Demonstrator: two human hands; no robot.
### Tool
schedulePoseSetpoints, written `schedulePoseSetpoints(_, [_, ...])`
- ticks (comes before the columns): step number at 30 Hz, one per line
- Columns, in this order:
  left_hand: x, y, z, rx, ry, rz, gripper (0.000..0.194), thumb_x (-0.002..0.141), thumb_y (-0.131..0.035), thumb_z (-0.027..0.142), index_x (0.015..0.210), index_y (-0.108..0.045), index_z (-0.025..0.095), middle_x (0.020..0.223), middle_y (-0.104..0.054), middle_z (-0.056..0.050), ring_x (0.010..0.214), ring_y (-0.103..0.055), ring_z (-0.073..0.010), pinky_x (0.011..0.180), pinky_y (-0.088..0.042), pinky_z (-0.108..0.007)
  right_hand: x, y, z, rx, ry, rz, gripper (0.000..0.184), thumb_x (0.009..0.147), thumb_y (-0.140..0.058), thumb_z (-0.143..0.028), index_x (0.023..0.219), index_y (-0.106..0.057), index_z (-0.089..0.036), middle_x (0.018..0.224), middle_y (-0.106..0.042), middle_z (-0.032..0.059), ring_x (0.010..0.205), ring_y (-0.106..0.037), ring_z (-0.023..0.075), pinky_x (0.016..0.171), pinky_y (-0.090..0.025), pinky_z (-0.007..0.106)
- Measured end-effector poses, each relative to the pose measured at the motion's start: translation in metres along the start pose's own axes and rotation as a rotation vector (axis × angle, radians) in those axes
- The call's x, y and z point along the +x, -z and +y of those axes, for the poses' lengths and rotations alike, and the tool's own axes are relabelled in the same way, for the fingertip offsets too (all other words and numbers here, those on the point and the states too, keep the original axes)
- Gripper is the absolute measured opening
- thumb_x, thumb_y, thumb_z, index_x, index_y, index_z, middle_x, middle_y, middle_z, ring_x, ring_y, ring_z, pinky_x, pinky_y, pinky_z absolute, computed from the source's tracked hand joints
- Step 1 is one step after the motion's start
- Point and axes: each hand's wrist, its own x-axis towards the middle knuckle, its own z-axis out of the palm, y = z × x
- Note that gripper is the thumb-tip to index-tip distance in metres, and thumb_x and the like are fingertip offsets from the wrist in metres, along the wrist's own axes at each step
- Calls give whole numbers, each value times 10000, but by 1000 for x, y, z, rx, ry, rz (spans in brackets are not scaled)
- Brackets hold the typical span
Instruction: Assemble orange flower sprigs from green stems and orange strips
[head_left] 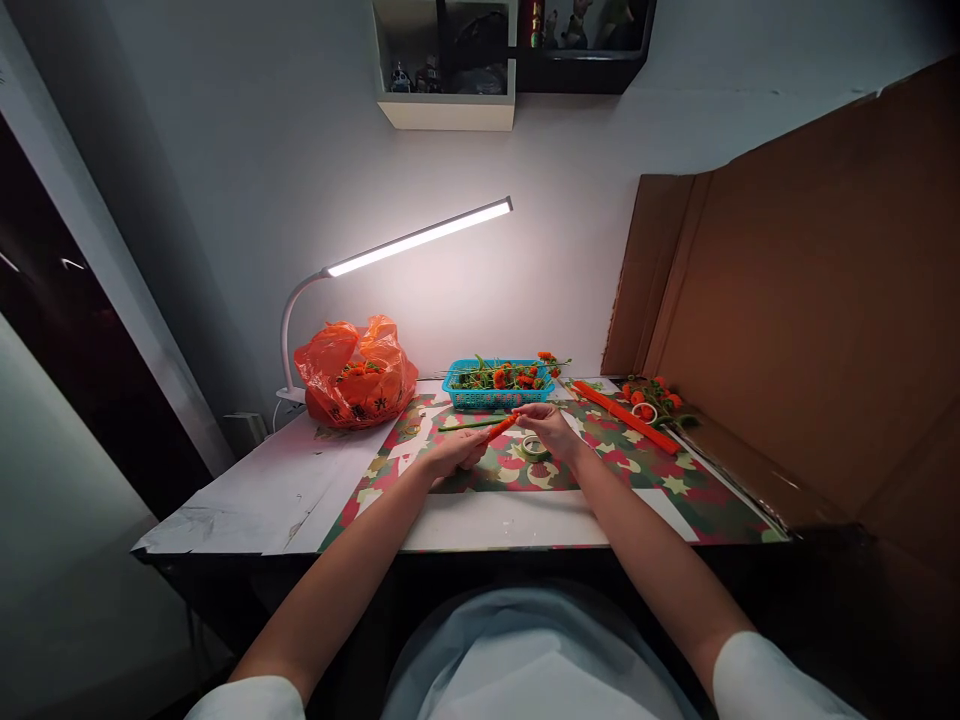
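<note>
In the middle of the table my left hand (459,450) is closed on the lower end of a slim orange-red strip (501,428), its material too small to tell. My right hand (550,428) pinches the strip's upper end between thumb and fingers. A thin green stem (469,425) points out to the left just beyond my left hand; whether it touches the strip I cannot tell. Below my right hand lies a roll of pale green tape (534,448) on the patterned sheet (600,455).
A blue basket (499,397) holds orange flowers with green stems. To its left stands an orange plastic bag (356,385) under a lit lamp (420,238). On the right lie a long orange-red strip (626,418), more orange flowers (660,397) and a white ring (643,411), beside tall cardboard (810,280).
</note>
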Motion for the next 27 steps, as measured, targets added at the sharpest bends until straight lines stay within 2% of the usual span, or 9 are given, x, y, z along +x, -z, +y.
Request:
schedulePoseSetpoints(5, [-6, 4, 6, -136, 229, -198, 536, 765, -624, 585, 598, -286, 205, 531, -150, 91, 434, -111, -54, 414, -77, -220, -3, -3, -6, 113, -10, -77, 300, 433, -896, -344, 597, -685, -207, 599, -597, -38, 583, -511, 89, 613, -408, 247])
schedulePoseSetpoints(10, [-11, 3, 14, -168, 385, -263, 565, 788, -602, 576, 551, -249, 204, 517, -125, 82, 423, -103, -61, 403, -64, -227, -2, -8, -6, 156, 1, -103, 306, 433, -899, -329, 581, -660, -207, 568, -549, -53, 553, -456, 79, 585, -370, 245])
schedulePoseSetpoints(17, [-4, 0, 10, -210, 310, -212, 552, 794, -599, 569, 561, -260, 201, 521, -107, 86, 420, -86, -60, 406, -59, -223, -1, -14, 7, 219, -26, -52, 370, 468, -876, -437, 616, -634, -200, 600, -542, -43, 546, -390, 72, 552, -307, 246])
schedulePoseSetpoints(27, [-3, 3, 5, -187, 245, -142, 628, 673, -675, 660, 584, -249, 207, 511, -128, 102, 419, -85, -42, 391, -74, -201, -3, -25, 21, 168, -78, -67, 396, 505, -863, -451, 649, -602, -189, 589, -483, -56, 524, -336, 57, 507, -253, 228])
